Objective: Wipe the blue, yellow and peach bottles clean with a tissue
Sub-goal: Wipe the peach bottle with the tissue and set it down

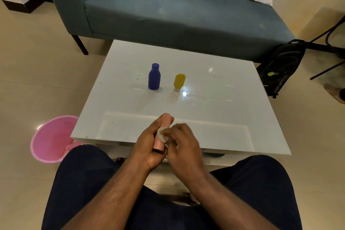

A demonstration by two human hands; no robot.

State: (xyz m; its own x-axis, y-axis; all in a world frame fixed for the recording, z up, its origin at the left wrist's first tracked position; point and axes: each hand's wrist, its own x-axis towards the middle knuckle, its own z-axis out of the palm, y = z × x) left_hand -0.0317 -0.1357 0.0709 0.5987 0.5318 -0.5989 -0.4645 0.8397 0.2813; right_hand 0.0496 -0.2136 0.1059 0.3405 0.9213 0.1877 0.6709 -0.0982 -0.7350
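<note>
Head view, nearest first: two hands worked together just over the near edge of the white table [233, 87]. The left hand [149, 145] had its fingers curled around one peach bottle [164, 127], holding it tilted, its far end pointing away over the tabletop. The right hand [183, 145] pinched a small wad of tissue [161, 133] against the middle of that bottle's side; its outline was blurred.

To do this step well, in my judgement, the left hand needed to turn the bottle in its grip so every face met the tissue, since the palm covered much of the near side. Strokes would best run end to end, finishing at the cap, with firm but not crushing pressure. The wad looked small, so refolding it to a fresh face seemed wise.

By count: one peach bottle in hand and one tissue. Farther out, near the middle of the table, one blue bottle [154, 77] stood upright, and just to its right, apart from it, one yellow bottle [179, 82] stood on its pale cap. That made three bottles. One pink bin [50, 139] sat on the floor to the near left, one backpack [280, 70] to the far right, and one blue sofa [168, 9] beyond the table.
</note>
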